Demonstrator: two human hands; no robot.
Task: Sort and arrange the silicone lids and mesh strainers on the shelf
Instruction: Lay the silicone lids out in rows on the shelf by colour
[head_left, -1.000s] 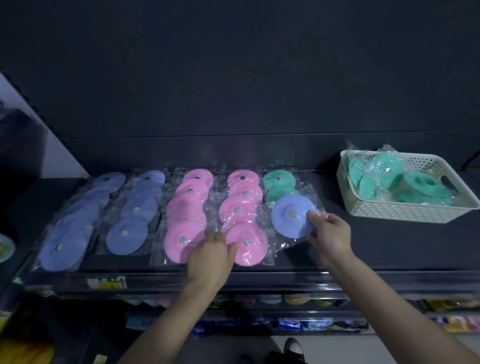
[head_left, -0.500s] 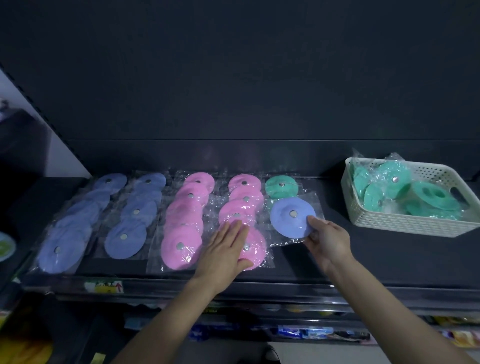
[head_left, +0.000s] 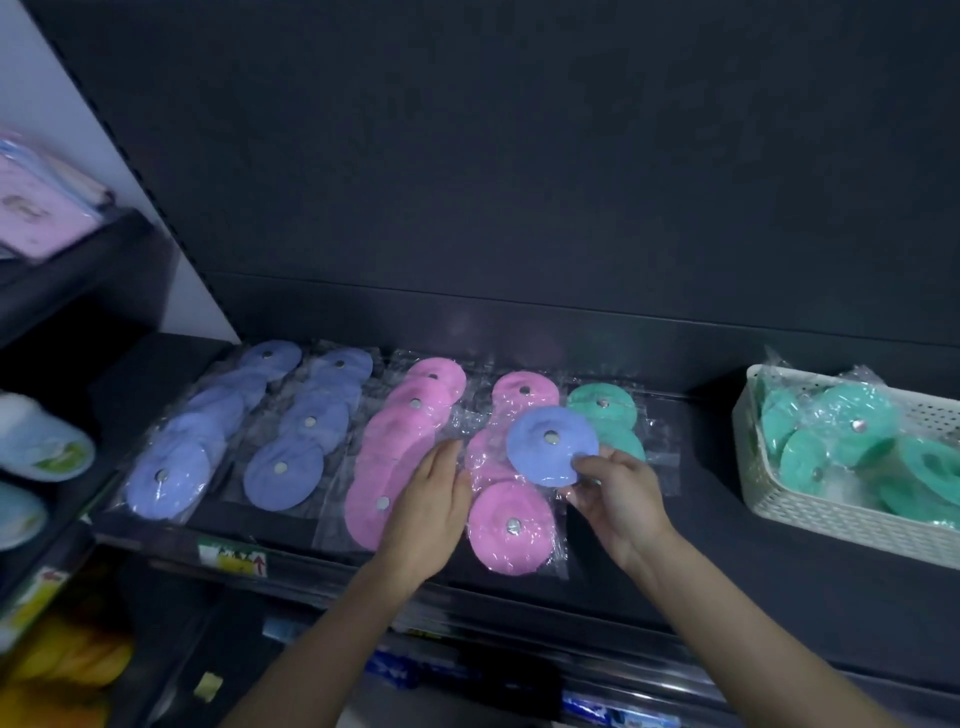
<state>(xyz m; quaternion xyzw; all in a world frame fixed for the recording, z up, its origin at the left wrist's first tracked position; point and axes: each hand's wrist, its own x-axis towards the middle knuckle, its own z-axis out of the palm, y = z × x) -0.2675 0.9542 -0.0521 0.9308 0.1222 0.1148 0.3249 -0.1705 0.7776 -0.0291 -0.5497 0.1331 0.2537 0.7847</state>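
Observation:
Bagged silicone lids lie in rows on the dark shelf (head_left: 701, 545): two blue rows (head_left: 291, 447) at the left, two pink rows (head_left: 511, 527) in the middle, and a short green row (head_left: 602, 405) to their right. My right hand (head_left: 618, 499) pinches a bagged blue lid (head_left: 550, 447) by its near edge, lifted above the second pink row and the green row. My left hand (head_left: 431, 514) lies flat, fingers straight, on the first pink row (head_left: 395, 452).
A white perforated basket (head_left: 810, 514) with several green bagged lids (head_left: 857, 441) stands at the right of the shelf. Slippers (head_left: 36, 447) and pink packets sit on shelves at the far left. Lower shelves hold more goods.
My right hand has lifted the blue lid and carried it left, over the second pink row. My left hand has slid left from the second pink row onto the first. The camera has moved closer.

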